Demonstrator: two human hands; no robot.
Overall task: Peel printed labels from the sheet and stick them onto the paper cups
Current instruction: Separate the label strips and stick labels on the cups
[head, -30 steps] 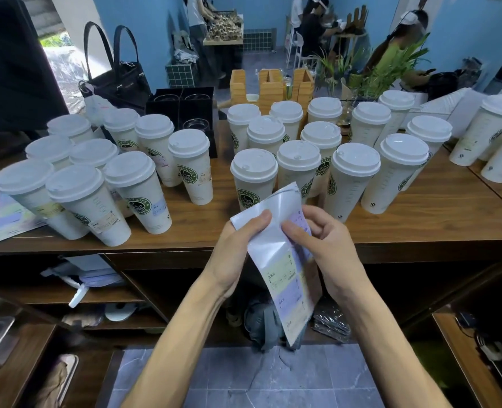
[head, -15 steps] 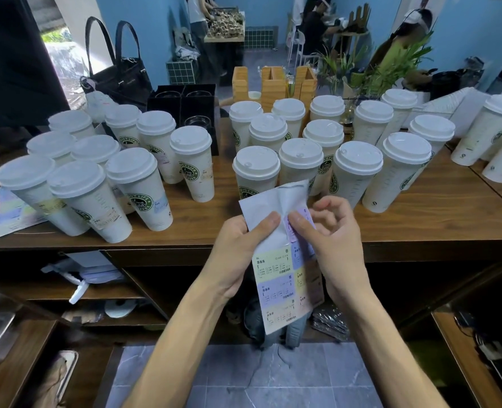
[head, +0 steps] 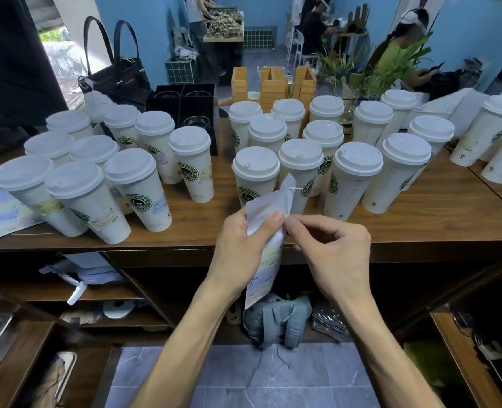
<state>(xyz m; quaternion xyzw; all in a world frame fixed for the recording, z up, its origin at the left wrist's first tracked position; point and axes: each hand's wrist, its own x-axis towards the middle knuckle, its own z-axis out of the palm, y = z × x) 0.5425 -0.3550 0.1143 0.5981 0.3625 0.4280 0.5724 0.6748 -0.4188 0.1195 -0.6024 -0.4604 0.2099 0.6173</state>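
The left hand (head: 241,245) has its grip clamped on the label sheet (head: 266,260); the right hand (head: 332,251) pinches at the sheet's edge. Beyond both grips, a wooden counter (head: 435,219) carries lidded paper cups (head: 255,175) in clusters; shelves (head: 76,293) sit below, blue walls (head: 464,30) behind.

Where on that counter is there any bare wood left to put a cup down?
Bare counter shows along the front edge, right of the hands, before the right cluster of cups. A narrower lane runs between that cluster and the left cluster. The far left is crowded: packed cups, then spare label sheets.
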